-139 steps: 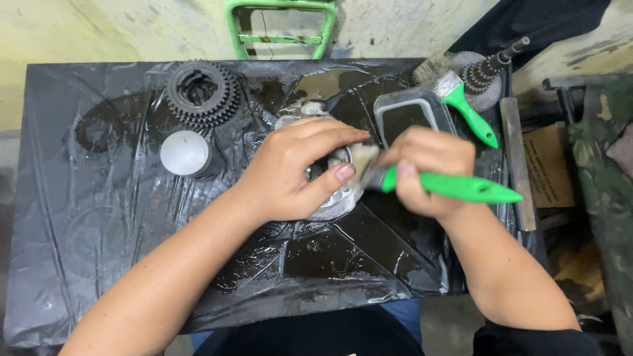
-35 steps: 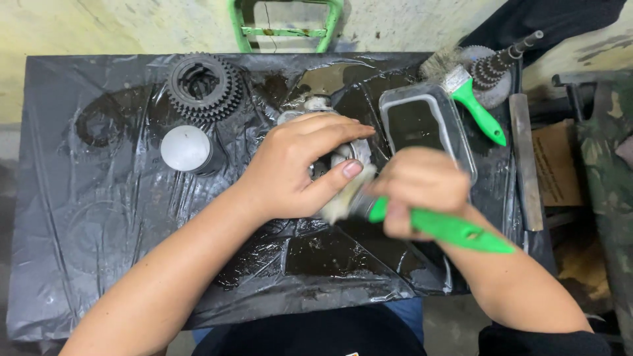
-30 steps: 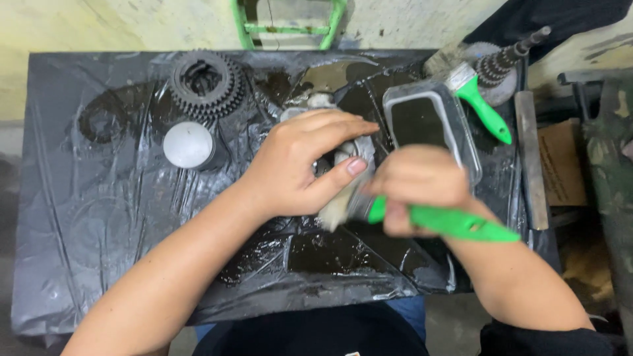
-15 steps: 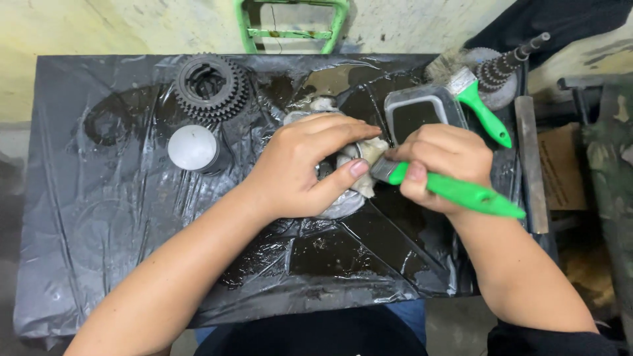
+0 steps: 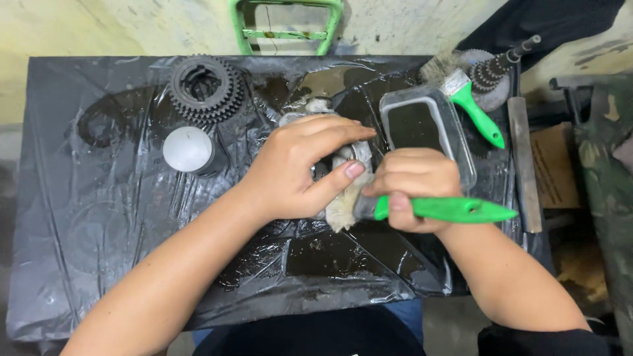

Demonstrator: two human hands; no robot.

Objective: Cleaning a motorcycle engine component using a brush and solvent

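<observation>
My left hand [image 5: 300,168] covers and grips a greasy metal part [image 5: 343,153] at the middle of a table wrapped in black plastic sheet [image 5: 99,217]. My right hand [image 5: 412,188] holds a green-handled paintbrush [image 5: 442,209] sideways. Its pale bristles [image 5: 343,209] press against the part's near side, just under my left thumb. Most of the metal part is hidden by my fingers.
A clear plastic tray of dark liquid [image 5: 422,125] sits just behind my right hand. A second green brush [image 5: 471,109] and a geared shaft [image 5: 498,66] lie at the back right. A stack of black gears [image 5: 208,89] and a grey round cap [image 5: 188,149] stand at left.
The brush has shifted slightly down and left along the part between frames, stroking back and forth. My left hand keeps the same hold on the part.
</observation>
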